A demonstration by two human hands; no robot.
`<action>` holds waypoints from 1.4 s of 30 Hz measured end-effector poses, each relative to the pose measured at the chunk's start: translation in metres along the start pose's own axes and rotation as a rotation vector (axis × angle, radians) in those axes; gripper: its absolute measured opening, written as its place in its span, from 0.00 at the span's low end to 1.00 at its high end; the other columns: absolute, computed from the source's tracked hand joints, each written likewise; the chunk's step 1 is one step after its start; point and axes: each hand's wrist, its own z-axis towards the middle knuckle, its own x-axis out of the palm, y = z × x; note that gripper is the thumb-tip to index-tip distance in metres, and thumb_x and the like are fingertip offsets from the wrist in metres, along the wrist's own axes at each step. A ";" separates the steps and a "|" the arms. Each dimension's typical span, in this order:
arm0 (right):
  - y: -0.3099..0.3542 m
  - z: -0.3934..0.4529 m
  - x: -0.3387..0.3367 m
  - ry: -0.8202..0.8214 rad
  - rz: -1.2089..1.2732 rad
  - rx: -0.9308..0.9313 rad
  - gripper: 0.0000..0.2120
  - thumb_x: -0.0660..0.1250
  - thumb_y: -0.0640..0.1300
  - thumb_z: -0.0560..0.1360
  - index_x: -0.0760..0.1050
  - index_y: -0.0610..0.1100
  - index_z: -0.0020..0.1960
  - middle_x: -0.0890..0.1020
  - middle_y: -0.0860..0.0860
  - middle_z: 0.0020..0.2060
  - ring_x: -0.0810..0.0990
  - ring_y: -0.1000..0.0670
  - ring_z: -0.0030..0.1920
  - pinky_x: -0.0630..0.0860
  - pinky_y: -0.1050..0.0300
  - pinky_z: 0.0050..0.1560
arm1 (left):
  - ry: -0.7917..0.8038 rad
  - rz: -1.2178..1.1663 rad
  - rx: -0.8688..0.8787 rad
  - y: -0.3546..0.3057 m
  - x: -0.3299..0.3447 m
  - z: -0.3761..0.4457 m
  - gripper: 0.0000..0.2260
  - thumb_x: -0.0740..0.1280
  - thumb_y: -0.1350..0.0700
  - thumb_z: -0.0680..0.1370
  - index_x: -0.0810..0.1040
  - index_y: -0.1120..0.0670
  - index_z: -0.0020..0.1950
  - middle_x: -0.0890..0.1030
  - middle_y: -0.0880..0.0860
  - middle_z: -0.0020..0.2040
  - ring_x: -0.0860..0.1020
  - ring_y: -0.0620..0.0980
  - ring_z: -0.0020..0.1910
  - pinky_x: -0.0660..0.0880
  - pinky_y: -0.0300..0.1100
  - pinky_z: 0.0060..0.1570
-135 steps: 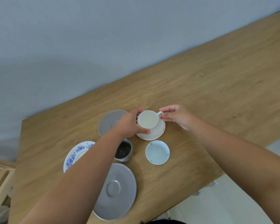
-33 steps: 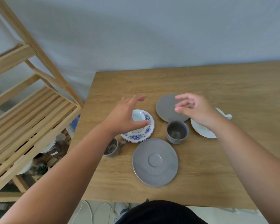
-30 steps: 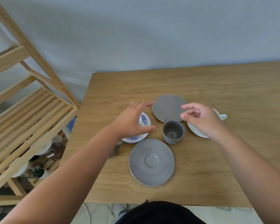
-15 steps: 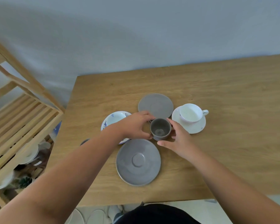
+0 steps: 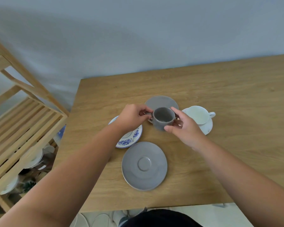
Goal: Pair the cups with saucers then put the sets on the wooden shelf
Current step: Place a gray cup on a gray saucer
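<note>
A grey cup (image 5: 163, 117) is held above the table between both hands. My left hand (image 5: 132, 117) pinches its handle on the left; my right hand (image 5: 183, 126) cups its right side and bottom. Behind the cup lies a grey saucer (image 5: 162, 101), partly hidden. A larger grey saucer (image 5: 144, 165) lies bare near the front edge. A blue-flowered saucer (image 5: 129, 137) sits under my left wrist; whatever stands on it is hidden. A white cup (image 5: 197, 114) stands on a white saucer (image 5: 206, 126) at the right.
The wooden table (image 5: 236, 112) runs off to the right. A slatted wooden shelf (image 5: 20, 122) stands to the left of the table, with white dishes (image 5: 34, 158) on a lower level. A pale wall is behind.
Both hands closed around the grey cup and lifted it off the table, up and back toward the far grey saucer. The view shifted right and closer.
</note>
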 end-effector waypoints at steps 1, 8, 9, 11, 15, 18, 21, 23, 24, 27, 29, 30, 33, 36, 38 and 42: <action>0.005 0.009 -0.003 0.008 -0.017 -0.004 0.38 0.75 0.41 0.70 0.62 0.54 0.75 0.74 0.55 0.67 0.76 0.63 0.57 0.72 0.66 0.60 | -0.015 -0.008 -0.010 -0.001 -0.003 0.005 0.08 0.72 0.63 0.75 0.85 0.55 0.53 0.84 0.45 0.38 0.77 0.28 0.33 0.70 0.22 0.39; 0.030 0.077 -0.023 0.094 -0.144 0.008 0.41 0.72 0.31 0.71 0.57 0.48 0.77 0.66 0.50 0.75 0.73 0.52 0.66 0.69 0.57 0.65 | -0.134 -0.026 -0.081 -0.006 -0.012 0.039 0.09 0.74 0.61 0.74 0.85 0.57 0.54 0.87 0.53 0.47 0.82 0.45 0.44 0.77 0.35 0.51; 0.030 0.085 -0.024 0.107 -0.176 0.017 0.42 0.72 0.32 0.70 0.56 0.48 0.78 0.66 0.50 0.75 0.75 0.52 0.63 0.69 0.55 0.67 | -0.138 -0.030 -0.094 -0.004 -0.010 0.043 0.09 0.73 0.61 0.74 0.85 0.57 0.54 0.87 0.53 0.47 0.82 0.45 0.44 0.76 0.33 0.49; 0.029 0.098 -0.026 0.137 -0.241 0.038 0.43 0.73 0.33 0.70 0.56 0.49 0.78 0.66 0.50 0.75 0.74 0.51 0.64 0.68 0.50 0.70 | -0.124 -0.030 -0.116 0.000 -0.007 0.051 0.08 0.73 0.62 0.74 0.85 0.56 0.53 0.86 0.53 0.47 0.82 0.45 0.43 0.74 0.29 0.44; 0.027 0.110 -0.027 0.170 -0.330 0.064 0.45 0.75 0.36 0.67 0.56 0.52 0.77 0.68 0.52 0.74 0.75 0.50 0.64 0.68 0.46 0.70 | -0.106 0.005 -0.153 0.008 0.001 0.060 0.07 0.74 0.62 0.73 0.84 0.55 0.50 0.85 0.51 0.44 0.81 0.46 0.43 0.73 0.27 0.41; 0.027 0.114 -0.028 0.182 -0.368 0.061 0.47 0.76 0.37 0.65 0.57 0.53 0.77 0.69 0.52 0.73 0.78 0.50 0.61 0.71 0.46 0.68 | -0.097 0.013 -0.158 0.010 0.004 0.060 0.06 0.74 0.62 0.73 0.83 0.55 0.49 0.83 0.50 0.43 0.81 0.47 0.44 0.77 0.36 0.47; 0.031 0.112 -0.029 0.182 -0.386 0.039 0.48 0.77 0.35 0.65 0.56 0.52 0.78 0.71 0.53 0.72 0.78 0.50 0.60 0.71 0.47 0.67 | -0.091 0.014 -0.148 0.011 0.005 0.058 0.06 0.73 0.62 0.74 0.83 0.55 0.49 0.82 0.50 0.43 0.80 0.47 0.44 0.75 0.32 0.45; 0.032 0.110 -0.031 0.183 -0.403 0.028 0.48 0.76 0.34 0.66 0.55 0.50 0.78 0.71 0.53 0.72 0.79 0.50 0.59 0.72 0.48 0.66 | -0.076 0.043 -0.138 0.011 0.007 0.058 0.05 0.73 0.62 0.74 0.83 0.56 0.49 0.83 0.50 0.45 0.80 0.46 0.44 0.71 0.24 0.39; 0.031 0.109 -0.031 0.185 -0.412 0.022 0.48 0.76 0.33 0.66 0.54 0.50 0.78 0.71 0.53 0.72 0.79 0.50 0.59 0.73 0.49 0.66 | -0.071 0.058 -0.134 0.010 0.007 0.058 0.05 0.73 0.62 0.74 0.83 0.56 0.49 0.83 0.51 0.46 0.79 0.45 0.44 0.70 0.23 0.36; 0.032 0.107 -0.031 0.196 -0.454 0.011 0.50 0.77 0.35 0.66 0.53 0.51 0.78 0.70 0.53 0.72 0.78 0.50 0.61 0.72 0.48 0.66 | -0.049 0.098 -0.128 0.010 0.005 0.059 0.06 0.73 0.61 0.75 0.82 0.55 0.50 0.84 0.51 0.47 0.80 0.46 0.44 0.73 0.26 0.37; 0.034 0.105 -0.030 0.197 -0.501 0.005 0.50 0.77 0.36 0.66 0.52 0.52 0.78 0.69 0.53 0.73 0.76 0.49 0.63 0.71 0.50 0.66 | -0.026 0.142 -0.115 0.010 0.003 0.058 0.06 0.73 0.61 0.75 0.82 0.55 0.51 0.84 0.52 0.48 0.81 0.48 0.46 0.78 0.36 0.45; 0.036 0.103 -0.029 0.195 -0.532 -0.003 0.50 0.77 0.37 0.67 0.52 0.52 0.78 0.69 0.53 0.73 0.74 0.49 0.65 0.71 0.51 0.65 | -0.016 0.156 -0.108 0.010 0.001 0.057 0.07 0.73 0.60 0.74 0.82 0.54 0.52 0.84 0.52 0.48 0.82 0.48 0.47 0.79 0.40 0.49; 0.042 0.095 -0.029 0.197 -0.587 -0.022 0.54 0.79 0.40 0.65 0.48 0.54 0.79 0.64 0.50 0.76 0.68 0.46 0.72 0.68 0.49 0.68 | -0.007 0.133 -0.101 0.004 -0.007 0.049 0.15 0.73 0.59 0.74 0.79 0.53 0.60 0.84 0.53 0.55 0.81 0.48 0.53 0.79 0.44 0.58; 0.055 0.078 -0.021 0.180 -0.594 -0.065 0.59 0.81 0.46 0.62 0.44 0.58 0.78 0.57 0.50 0.78 0.60 0.47 0.76 0.62 0.46 0.73 | -0.079 0.093 -0.071 -0.002 -0.026 0.029 0.19 0.72 0.60 0.75 0.77 0.53 0.66 0.83 0.53 0.58 0.81 0.48 0.56 0.77 0.42 0.60; 0.067 0.060 -0.006 0.176 -0.586 -0.164 0.58 0.81 0.49 0.62 0.44 0.57 0.78 0.58 0.50 0.77 0.57 0.49 0.76 0.59 0.49 0.73 | -0.143 0.050 -0.071 -0.001 -0.044 0.006 0.19 0.71 0.62 0.75 0.77 0.51 0.65 0.83 0.51 0.56 0.81 0.45 0.54 0.76 0.35 0.57; 0.078 0.018 0.043 0.268 -0.409 -0.319 0.47 0.77 0.48 0.68 0.52 0.57 0.77 0.60 0.58 0.73 0.57 0.60 0.71 0.55 0.61 0.70 | -0.184 0.056 -0.151 0.018 -0.082 -0.052 0.16 0.70 0.63 0.75 0.80 0.50 0.61 0.84 0.48 0.54 0.82 0.43 0.52 0.76 0.32 0.56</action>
